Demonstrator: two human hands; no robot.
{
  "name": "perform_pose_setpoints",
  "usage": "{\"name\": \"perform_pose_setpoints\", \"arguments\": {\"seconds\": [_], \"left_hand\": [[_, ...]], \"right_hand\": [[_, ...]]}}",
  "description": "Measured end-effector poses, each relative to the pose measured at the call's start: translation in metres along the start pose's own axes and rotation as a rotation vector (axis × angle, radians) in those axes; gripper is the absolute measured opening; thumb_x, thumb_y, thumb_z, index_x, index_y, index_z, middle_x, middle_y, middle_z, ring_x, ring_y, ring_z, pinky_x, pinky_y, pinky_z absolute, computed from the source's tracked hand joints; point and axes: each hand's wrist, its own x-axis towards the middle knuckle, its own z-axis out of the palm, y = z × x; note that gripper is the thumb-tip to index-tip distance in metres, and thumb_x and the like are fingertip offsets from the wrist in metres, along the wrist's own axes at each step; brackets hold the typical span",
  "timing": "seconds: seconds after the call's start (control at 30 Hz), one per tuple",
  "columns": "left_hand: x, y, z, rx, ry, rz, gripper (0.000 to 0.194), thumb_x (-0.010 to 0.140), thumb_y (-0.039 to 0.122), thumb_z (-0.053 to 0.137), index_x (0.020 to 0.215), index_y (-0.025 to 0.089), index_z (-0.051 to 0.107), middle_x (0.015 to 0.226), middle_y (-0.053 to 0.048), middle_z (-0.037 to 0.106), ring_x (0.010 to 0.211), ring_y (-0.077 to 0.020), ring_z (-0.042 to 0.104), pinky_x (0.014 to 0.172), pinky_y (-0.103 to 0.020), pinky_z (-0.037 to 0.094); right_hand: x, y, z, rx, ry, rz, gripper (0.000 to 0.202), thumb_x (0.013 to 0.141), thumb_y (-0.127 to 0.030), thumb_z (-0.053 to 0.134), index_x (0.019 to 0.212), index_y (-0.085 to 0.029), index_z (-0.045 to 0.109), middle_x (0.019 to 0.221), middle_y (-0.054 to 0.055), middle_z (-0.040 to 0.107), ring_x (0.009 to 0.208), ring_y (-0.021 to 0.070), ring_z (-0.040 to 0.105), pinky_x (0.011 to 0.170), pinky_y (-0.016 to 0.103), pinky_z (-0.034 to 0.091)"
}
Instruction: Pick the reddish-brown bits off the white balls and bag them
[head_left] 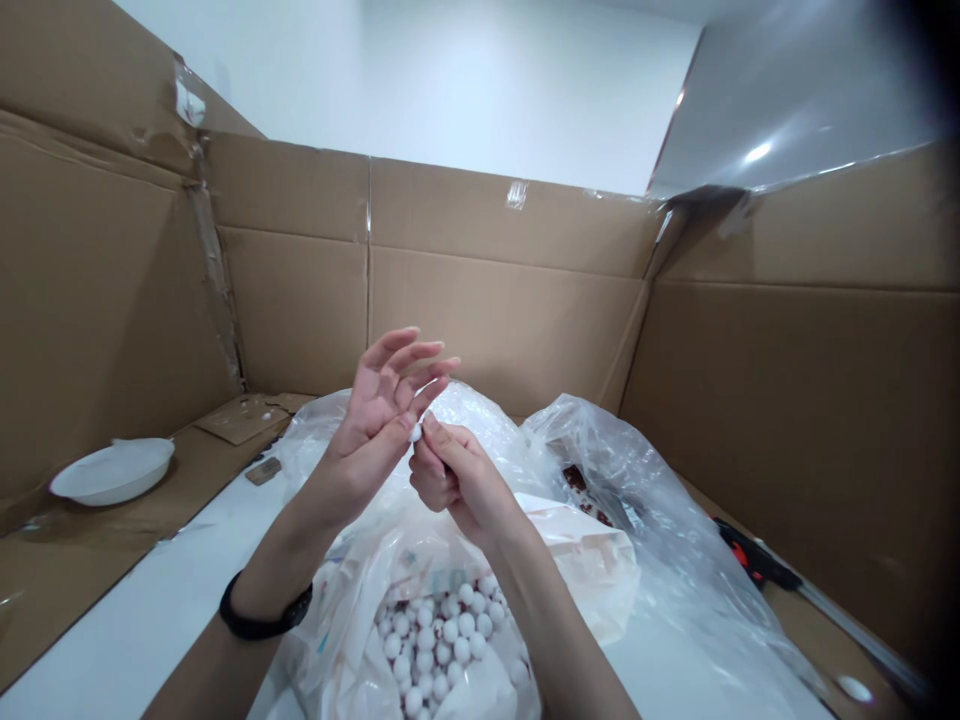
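Above the bag, a small white ball [416,432] is pinched between my two hands. My left hand [375,410] has its thumb against the ball, with the other fingers fanned out and upward; a dark band circles that wrist. My right hand [457,470] is closed, its thumb and curled forefinger at the ball's right side. Below them, an open white plastic bag [337,620] holds many similar white balls [450,630], with dark reddish bits among them. My fingers partly cover the held ball, so its details are hidden.
Tall cardboard walls [480,230] surround the white table. A white bowl [116,472] stands at left. Clear plastic bags [652,500] spread behind and right, one with dark red-brown pieces [589,495]. A black-and-red handled tool [757,560] lies by the right wall.
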Motion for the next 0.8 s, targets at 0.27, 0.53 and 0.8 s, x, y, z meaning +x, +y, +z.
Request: {"name": "perform_pose_setpoints", "arguments": {"seconds": [0.27,0.53,0.8], "left_hand": [[0.000,-0.010,0.000,0.034,0.014,0.026,0.048,0.089,0.006,0.046,0.127,0.035,0.047,0.129,0.001,0.049,0.127,-0.0160,0.045,0.111,-0.029,0.034],[-0.006,0.014,0.004,0.068,-0.023,0.010,0.048,0.086,0.002,0.047,0.121,0.034,0.051,0.128,0.000,0.046,0.127,-0.0212,0.045,0.111,-0.039,0.036],[-0.009,0.032,0.048,0.317,-0.953,-0.288,0.056,0.069,-0.008,0.033,0.115,0.010,0.058,0.118,-0.011,0.058,0.121,-0.0183,0.051,0.103,-0.026,0.041]], "right_hand": [[0.001,0.000,-0.001,0.005,0.102,0.057,0.050,0.078,-0.052,0.061,0.051,-0.018,0.035,0.042,-0.011,0.020,0.038,0.0028,0.011,0.037,0.020,0.005],[-0.005,-0.025,-0.033,0.441,0.374,-0.215,0.041,0.092,-0.032,0.046,0.055,-0.018,0.034,0.046,-0.011,0.015,0.037,0.0050,0.010,0.034,0.018,0.010],[-0.003,-0.035,-0.073,0.906,0.793,-0.223,0.031,0.091,-0.010,0.020,0.066,-0.020,0.037,0.053,-0.007,0.031,0.040,0.0060,0.035,0.035,0.015,0.034]]}}
